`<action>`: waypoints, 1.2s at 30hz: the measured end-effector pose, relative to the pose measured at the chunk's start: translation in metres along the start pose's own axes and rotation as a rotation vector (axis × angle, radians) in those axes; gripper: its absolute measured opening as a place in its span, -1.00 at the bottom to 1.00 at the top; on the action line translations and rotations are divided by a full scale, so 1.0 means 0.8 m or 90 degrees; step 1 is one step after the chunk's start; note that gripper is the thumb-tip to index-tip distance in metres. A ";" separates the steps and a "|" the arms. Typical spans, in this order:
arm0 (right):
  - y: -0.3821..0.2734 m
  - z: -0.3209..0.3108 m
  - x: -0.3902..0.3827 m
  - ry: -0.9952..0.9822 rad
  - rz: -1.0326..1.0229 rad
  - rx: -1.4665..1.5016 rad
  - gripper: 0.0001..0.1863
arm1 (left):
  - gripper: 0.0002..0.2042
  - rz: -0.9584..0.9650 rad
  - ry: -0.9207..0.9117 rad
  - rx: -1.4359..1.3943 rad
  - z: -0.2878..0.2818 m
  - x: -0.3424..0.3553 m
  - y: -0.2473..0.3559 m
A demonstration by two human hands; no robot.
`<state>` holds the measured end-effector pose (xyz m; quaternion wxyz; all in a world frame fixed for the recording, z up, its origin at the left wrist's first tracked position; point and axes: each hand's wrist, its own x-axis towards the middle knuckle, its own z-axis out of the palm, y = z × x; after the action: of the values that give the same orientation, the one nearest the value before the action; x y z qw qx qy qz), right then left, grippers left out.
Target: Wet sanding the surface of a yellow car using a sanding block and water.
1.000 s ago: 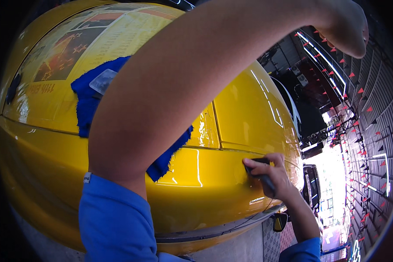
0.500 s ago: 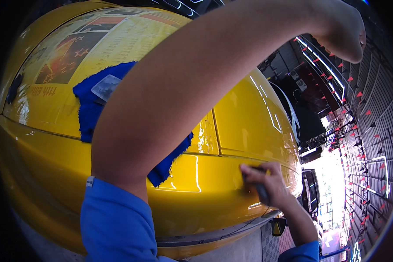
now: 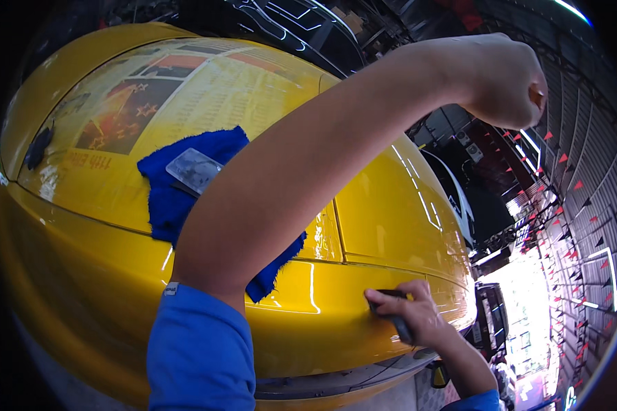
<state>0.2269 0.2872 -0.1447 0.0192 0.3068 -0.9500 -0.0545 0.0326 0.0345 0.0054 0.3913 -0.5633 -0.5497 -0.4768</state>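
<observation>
Right hand [image 3: 421,320], mine: fingers bent tight around a dark handheld block [image 3: 402,330], no gap to speak of, thumb side toward the left end. Block sits at the near right, up against the glossy yellow car body [image 3: 384,216], just on the near side of a panel seam [image 3: 377,265]; looks like contact, but the underside of the block is hidden.

Left arm [image 3: 308,161], mine: comes in from near left, crosses over the car body and blocks part of it. Left hand [image 3: 507,82] is up in the air at far right, well apart from the block, wrist bent. Its fingers curl inward and mostly face away, so how far they close, and whether they grip anything, I can't tell. Blue sleeve [image 3: 202,349] ends just below my left elbow.

Blue cloth [image 3: 168,205], frayed edges, lies on the car body left of the block, partly under my arm in the view. On it, a clear flat case [image 3: 194,171], tilted, right end hidden by the arm. Far left of the cloth, a printed sheet pattern [image 3: 127,113] shows on the yellow; lying there or reflected, can't tell. Dark car [image 3: 281,24] at the far side. Red and black pennants [image 3: 563,159] hang on the right, beside a bright opening [image 3: 521,308].
</observation>
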 end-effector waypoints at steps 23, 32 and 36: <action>0.092 0.186 -0.135 1.015 0.154 0.896 -0.52 | -0.29 -0.553 -0.483 0.600 -0.050 -0.224 0.089; 0.071 0.182 -0.122 0.981 0.166 0.734 -0.63 | -0.31 -0.533 -0.490 0.307 -0.116 -0.309 0.038; 0.074 0.189 -0.119 1.043 0.049 0.862 -0.63 | -0.41 -0.608 -0.457 0.340 -0.109 -0.305 0.027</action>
<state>0.2594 0.4046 -0.2882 0.4803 0.1664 -0.4885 0.7093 0.0593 -0.1119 -0.2080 0.0550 -0.2649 -0.9354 -0.2278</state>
